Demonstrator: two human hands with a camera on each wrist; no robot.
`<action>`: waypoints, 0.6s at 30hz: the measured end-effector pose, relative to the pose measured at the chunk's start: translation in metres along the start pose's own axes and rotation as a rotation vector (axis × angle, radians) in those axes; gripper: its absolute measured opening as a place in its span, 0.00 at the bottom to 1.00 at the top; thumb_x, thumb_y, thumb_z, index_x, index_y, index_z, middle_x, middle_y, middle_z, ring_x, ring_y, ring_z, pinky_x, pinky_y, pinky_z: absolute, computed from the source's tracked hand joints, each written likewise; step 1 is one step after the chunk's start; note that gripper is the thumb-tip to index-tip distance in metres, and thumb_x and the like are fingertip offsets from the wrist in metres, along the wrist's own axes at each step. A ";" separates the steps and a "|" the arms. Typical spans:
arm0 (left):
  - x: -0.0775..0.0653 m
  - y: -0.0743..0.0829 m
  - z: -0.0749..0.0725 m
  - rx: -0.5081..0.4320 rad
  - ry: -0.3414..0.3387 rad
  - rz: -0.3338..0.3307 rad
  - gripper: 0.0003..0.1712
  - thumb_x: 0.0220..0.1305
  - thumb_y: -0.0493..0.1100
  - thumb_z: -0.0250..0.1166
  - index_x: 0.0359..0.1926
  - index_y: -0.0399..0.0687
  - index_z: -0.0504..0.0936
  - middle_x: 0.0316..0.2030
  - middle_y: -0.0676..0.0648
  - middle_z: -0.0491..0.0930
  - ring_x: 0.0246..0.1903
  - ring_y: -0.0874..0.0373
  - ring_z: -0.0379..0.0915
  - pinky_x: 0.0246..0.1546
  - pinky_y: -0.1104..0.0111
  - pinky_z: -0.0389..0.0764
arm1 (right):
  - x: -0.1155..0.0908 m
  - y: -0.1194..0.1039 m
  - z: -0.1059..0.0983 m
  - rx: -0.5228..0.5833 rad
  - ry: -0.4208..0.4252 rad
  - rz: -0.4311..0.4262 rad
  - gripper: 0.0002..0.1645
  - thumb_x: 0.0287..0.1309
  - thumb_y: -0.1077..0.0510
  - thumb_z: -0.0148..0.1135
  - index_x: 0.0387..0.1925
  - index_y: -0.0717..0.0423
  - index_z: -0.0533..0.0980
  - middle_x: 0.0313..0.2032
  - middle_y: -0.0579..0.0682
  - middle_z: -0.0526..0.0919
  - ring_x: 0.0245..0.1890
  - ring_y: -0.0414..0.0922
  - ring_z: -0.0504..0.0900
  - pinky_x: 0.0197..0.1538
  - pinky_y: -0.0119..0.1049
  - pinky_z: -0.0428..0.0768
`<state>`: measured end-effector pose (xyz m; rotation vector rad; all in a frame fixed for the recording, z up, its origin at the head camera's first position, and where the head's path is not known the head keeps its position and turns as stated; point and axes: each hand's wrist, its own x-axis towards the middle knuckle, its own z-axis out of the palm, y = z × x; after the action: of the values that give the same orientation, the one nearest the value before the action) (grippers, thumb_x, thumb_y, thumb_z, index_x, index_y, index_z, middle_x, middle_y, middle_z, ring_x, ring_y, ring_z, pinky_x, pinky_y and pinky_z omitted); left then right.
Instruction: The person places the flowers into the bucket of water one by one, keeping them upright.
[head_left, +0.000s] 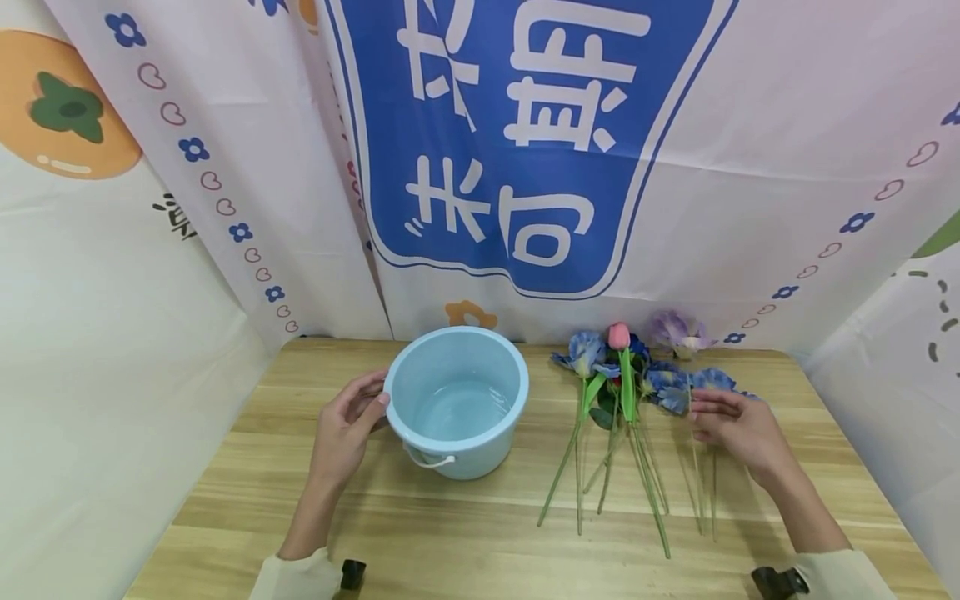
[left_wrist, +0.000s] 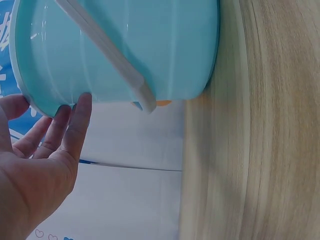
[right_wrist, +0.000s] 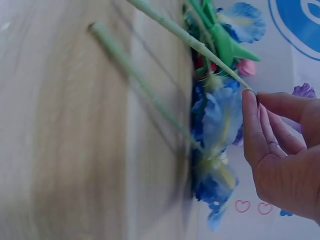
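Observation:
A light blue plastic bucket [head_left: 491, 454] stands upright on the table, its white handle [left_wrist: 112, 52] hanging down the outside. My left hand [head_left: 348, 429] holds the bucket's left side, thumb at the rim and fingertips against the outer wall. At the right, my right hand [head_left: 738, 429] pinches a thin green flower stem [right_wrist: 200, 47] between thumb and fingers. A purple flower [head_left: 678, 333] shows beyond the fingers, in line with that stem. Blue flowers [right_wrist: 217, 120] lie close to this hand. Between the hands lies a pink tulip [head_left: 618, 336] among other flowers, stems toward me.
The wooden table [head_left: 450, 533] meets a white printed cloth [head_left: 750, 167] with a large blue panel at the back. More cloth hangs at both sides. Several long stems [head_left: 648, 492] spread over the table right of the bucket.

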<state>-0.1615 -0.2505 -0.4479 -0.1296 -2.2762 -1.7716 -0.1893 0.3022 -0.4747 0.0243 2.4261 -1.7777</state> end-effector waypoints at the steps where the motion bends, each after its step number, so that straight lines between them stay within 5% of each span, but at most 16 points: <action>1: 0.000 0.000 0.000 0.000 0.000 0.000 0.23 0.79 0.38 0.63 0.70 0.35 0.77 0.63 0.31 0.81 0.56 0.74 0.82 0.59 0.79 0.86 | -0.001 -0.002 0.000 0.008 0.007 -0.005 0.35 0.74 0.64 0.65 0.74 0.77 0.64 0.49 0.44 0.88 0.47 0.34 0.90 0.53 0.38 0.94; 9: 0.000 -0.003 0.000 0.004 -0.002 0.004 0.23 0.80 0.39 0.63 0.70 0.35 0.76 0.63 0.30 0.81 0.56 0.74 0.82 0.59 0.78 0.86 | -0.010 -0.022 0.004 0.032 0.075 -0.077 0.29 0.73 0.64 0.67 0.70 0.70 0.71 0.43 0.32 0.87 0.43 0.31 0.89 0.49 0.35 0.94; 18: 0.000 -0.002 0.000 -0.013 -0.024 -0.014 0.24 0.81 0.41 0.62 0.72 0.36 0.75 0.65 0.31 0.80 0.57 0.71 0.83 0.56 0.72 0.90 | -0.016 -0.044 0.018 0.253 0.083 -0.154 0.18 0.70 0.68 0.69 0.55 0.48 0.81 0.43 0.38 0.89 0.42 0.34 0.91 0.47 0.31 0.93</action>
<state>-0.1621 -0.2513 -0.4501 -0.1378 -2.2885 -1.8012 -0.1757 0.2724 -0.4365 -0.0659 2.2958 -2.1828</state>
